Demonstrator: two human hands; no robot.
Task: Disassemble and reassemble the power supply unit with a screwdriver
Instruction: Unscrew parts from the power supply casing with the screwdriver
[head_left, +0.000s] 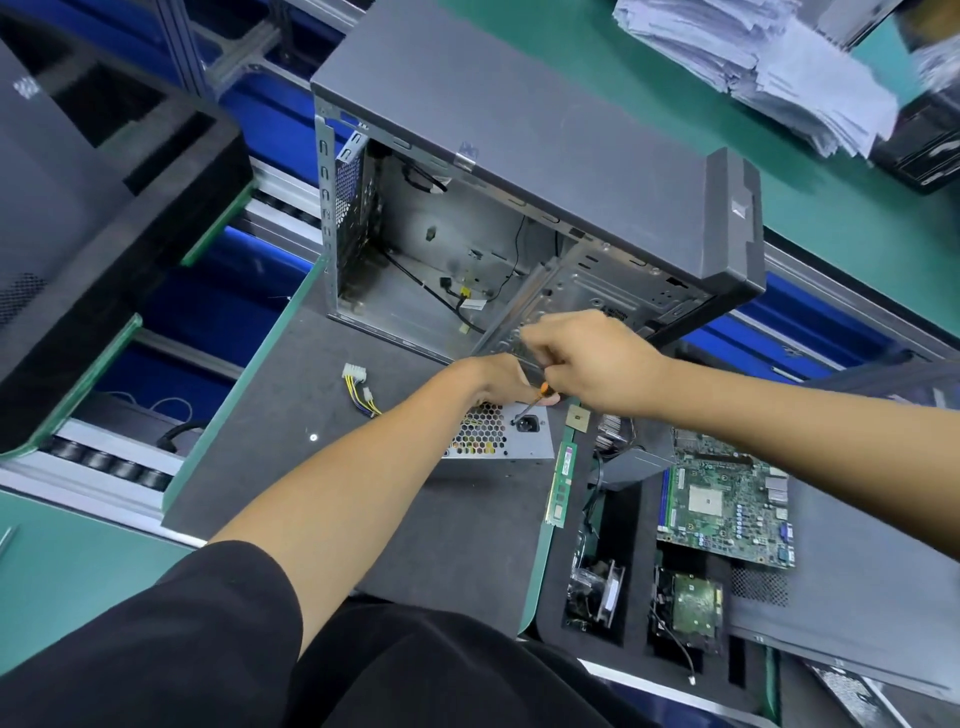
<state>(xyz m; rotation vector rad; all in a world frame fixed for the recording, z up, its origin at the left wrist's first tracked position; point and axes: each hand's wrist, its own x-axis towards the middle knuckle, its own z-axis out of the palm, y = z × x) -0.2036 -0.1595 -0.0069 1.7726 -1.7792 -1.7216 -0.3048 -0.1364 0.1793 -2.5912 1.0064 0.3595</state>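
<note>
A dark foam mat (322, 415) fills the bench, with bare room at its left edge. The power supply unit (498, 434) lies before the open computer case (467, 249). The left hand (501, 376) rests on it; the right hand (597, 358) grips the screwdriver (535, 397). A foam tray (841, 587) holds a motherboard (727, 504)

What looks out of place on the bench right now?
A memory stick lies loose, straddling the edge between the grey mat and the foam parts tray, not in a slot. A small chip also sits loose beside the power supply unit.
</note>
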